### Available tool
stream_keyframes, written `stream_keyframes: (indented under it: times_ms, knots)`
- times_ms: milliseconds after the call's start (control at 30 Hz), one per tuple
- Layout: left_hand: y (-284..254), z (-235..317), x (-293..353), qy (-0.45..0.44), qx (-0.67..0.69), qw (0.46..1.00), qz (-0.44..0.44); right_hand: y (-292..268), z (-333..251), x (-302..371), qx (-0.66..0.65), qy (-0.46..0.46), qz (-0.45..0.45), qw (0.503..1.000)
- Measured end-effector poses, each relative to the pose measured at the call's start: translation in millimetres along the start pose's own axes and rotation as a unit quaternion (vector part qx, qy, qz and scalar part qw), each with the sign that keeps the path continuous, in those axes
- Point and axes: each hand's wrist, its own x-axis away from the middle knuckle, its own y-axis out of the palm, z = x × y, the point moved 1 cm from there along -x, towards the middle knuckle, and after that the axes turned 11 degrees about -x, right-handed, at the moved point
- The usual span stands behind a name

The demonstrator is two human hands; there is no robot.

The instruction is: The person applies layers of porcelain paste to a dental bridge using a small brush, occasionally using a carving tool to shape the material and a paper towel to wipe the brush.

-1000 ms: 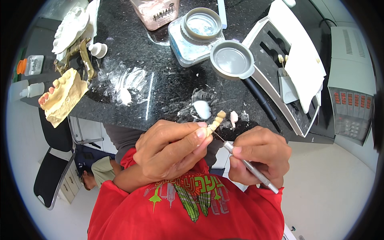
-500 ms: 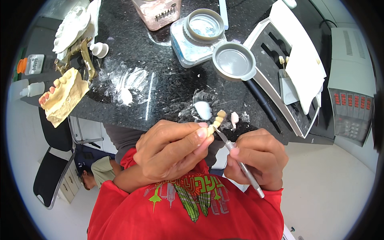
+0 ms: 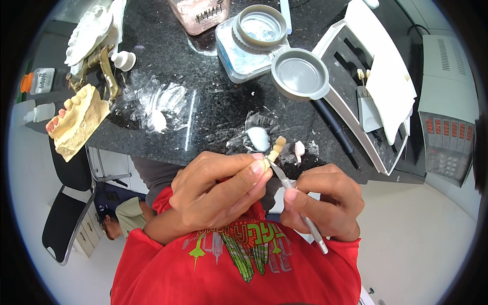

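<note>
Between thumb and fingers, my left hand [image 3: 221,188] pinches a dental bridge [image 3: 277,146], a curved row of cream tooth crowns with a browner one at the far end. My right hand [image 3: 325,201] grips a silver craft knife [image 3: 311,230] like a pen. Its blade tip meets the bridge close to my left fingertips, though the exact contact is too small to make out. Just beyond my hands, a whitish rounded lump [image 3: 258,139] lies in powder smears on the dark speckled worktop. A small pale pink piece [image 3: 299,151] rests right of the bridge.
Farther back stand an open-lidded jar [image 3: 239,56] and a pinkish tub [image 3: 201,15]. A yellow dental model [image 3: 81,119] on a brass articulator [image 3: 108,73] sits left. At right are a black pen [image 3: 335,133] and a white case [image 3: 373,137]. Behind, left, a person [image 3: 129,216] is visible.
The knife and my right hand have shifted slightly left, and the blade tip sits a little nearer my left fingertips. The bridge has tipped slightly; both hands keep their hold.
</note>
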Motion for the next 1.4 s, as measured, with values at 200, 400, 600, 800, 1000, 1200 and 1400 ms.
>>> stream_keyframes:
  times_ms: [200, 400, 600, 800, 1000, 1200, 1400]
  knots:
    - [-2, -1, 0, 0.010, -0.008, 1.000, -0.009, 0, 1, 0, -0.011, -0.010, 0.009, 1.000]
    - [0, 0, -2, 0.002, 0.004, 1.000, -0.002, 5, 4, 5, -0.013, -0.011, 0.086, 0.996]
    - [0, 1, -2, -0.004, 0.010, 1.000, 0.002, 7, 4, 4, 0.009, -0.028, 0.049, 0.998]
    - [-4, 4, -3, -0.006, 0.000, 0.999, -0.037, 4, 5, 3, 0.015, -0.053, 0.020, 0.998]
    - [-6, 4, -3, -0.004, -0.009, 0.998, -0.061, 7, 5, 9, 0.000, -0.031, 0.074, 0.997]
    - [-1, 0, 1, 0.006, 0.001, 1.000, -0.003, 7, 3, 4, 0.011, -0.027, 0.039, 0.999]
    - [-4, 1, 0, 0.017, -0.009, 0.999, -0.044, 3, 4, 5, 0.004, -0.045, 0.031, 0.998]
